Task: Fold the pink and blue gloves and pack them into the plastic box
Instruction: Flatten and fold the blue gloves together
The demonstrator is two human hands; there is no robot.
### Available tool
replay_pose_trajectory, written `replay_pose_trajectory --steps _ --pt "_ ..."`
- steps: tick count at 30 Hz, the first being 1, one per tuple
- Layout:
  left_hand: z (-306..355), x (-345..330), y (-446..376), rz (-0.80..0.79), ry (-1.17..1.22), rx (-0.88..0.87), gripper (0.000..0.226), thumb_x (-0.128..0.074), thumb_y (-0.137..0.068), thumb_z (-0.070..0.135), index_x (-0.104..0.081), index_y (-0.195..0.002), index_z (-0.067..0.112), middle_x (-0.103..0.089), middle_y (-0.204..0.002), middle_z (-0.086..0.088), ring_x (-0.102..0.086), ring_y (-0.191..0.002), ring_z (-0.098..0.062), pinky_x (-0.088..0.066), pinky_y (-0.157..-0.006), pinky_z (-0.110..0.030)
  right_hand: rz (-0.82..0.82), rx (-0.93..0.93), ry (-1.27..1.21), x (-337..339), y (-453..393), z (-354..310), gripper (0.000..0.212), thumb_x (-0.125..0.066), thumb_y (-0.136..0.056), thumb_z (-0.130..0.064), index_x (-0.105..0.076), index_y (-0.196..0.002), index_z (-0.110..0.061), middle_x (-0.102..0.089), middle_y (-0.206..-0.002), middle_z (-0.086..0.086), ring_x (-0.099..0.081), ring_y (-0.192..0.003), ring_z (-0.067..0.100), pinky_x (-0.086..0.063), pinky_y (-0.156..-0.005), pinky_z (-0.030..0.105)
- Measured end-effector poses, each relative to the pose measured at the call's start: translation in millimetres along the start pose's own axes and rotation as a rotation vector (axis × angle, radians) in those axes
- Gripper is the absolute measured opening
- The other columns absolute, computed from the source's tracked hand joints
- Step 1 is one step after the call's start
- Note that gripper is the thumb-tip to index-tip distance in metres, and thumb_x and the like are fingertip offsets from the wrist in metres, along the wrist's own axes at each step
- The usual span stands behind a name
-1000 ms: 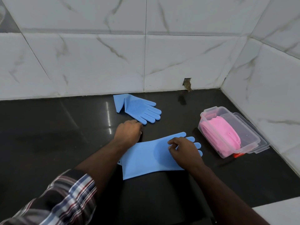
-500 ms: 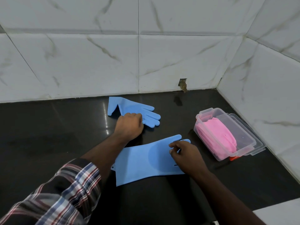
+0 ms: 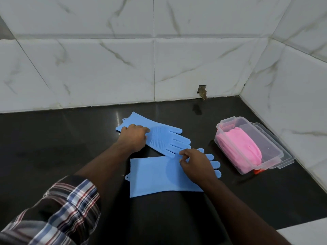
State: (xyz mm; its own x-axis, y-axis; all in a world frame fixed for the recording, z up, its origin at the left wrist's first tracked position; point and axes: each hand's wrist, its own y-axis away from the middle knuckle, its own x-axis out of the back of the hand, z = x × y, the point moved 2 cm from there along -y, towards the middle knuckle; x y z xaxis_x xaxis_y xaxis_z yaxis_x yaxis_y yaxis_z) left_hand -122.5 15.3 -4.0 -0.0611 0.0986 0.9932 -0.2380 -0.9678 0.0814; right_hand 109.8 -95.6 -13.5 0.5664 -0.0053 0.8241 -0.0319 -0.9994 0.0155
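Two blue gloves lie on the black counter [image 3: 53,147]. The far blue glove [image 3: 166,138] is spread flat, fingers pointing right and toward me. My left hand [image 3: 133,137] rests on its cuff with bent fingers gripping it. The near blue glove [image 3: 155,175] lies flat with its cuff to the left. My right hand [image 3: 194,161] sits on its palm area, thumb and forefinger pinching where the far glove's fingertips overlap it. At the right stands the clear plastic box [image 3: 261,137], open, with the folded pink gloves [image 3: 242,147] inside.
The box's clear lid [image 3: 287,157] lies under it, and a small orange-red piece [image 3: 258,171] shows at its near corner. White marble tile walls [image 3: 106,68] close the back and right. A white ledge [image 3: 304,232] is at the front right.
My left hand reached the far glove, unfolded its cuff and drew it nearer; its fingertips now overlap the near glove. My right hand stayed on the near glove.
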Motion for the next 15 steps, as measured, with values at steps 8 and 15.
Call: replay_pose_trajectory --steps 8,15 --pt "53.9 -16.0 -44.6 -0.121 -0.07 -0.15 0.049 -0.033 -0.102 0.031 -0.035 -0.15 0.028 -0.044 -0.154 0.001 -0.037 -0.14 -0.026 -0.029 -0.107 -0.05 -0.019 -0.02 0.014 -2.8 13.5 11.3 0.027 -0.059 -0.092 -0.024 -0.069 -0.117 -0.024 -0.068 -0.106 -0.006 -0.061 -0.093 0.007 -0.045 -0.08 0.018" --pt "73.1 -23.0 -69.8 -0.205 -0.116 -0.158 0.059 -0.033 -0.101 0.024 -0.02 -0.158 0.023 -0.029 -0.163 -0.001 -0.024 -0.149 -0.031 -0.022 -0.116 -0.053 -0.028 -0.05 -0.041 14.1 22.8 29.9 0.024 -0.061 -0.089 -0.029 -0.069 -0.112 -0.03 -0.065 -0.095 -0.015 -0.06 -0.08 0.0 -0.038 -0.067 0.009"
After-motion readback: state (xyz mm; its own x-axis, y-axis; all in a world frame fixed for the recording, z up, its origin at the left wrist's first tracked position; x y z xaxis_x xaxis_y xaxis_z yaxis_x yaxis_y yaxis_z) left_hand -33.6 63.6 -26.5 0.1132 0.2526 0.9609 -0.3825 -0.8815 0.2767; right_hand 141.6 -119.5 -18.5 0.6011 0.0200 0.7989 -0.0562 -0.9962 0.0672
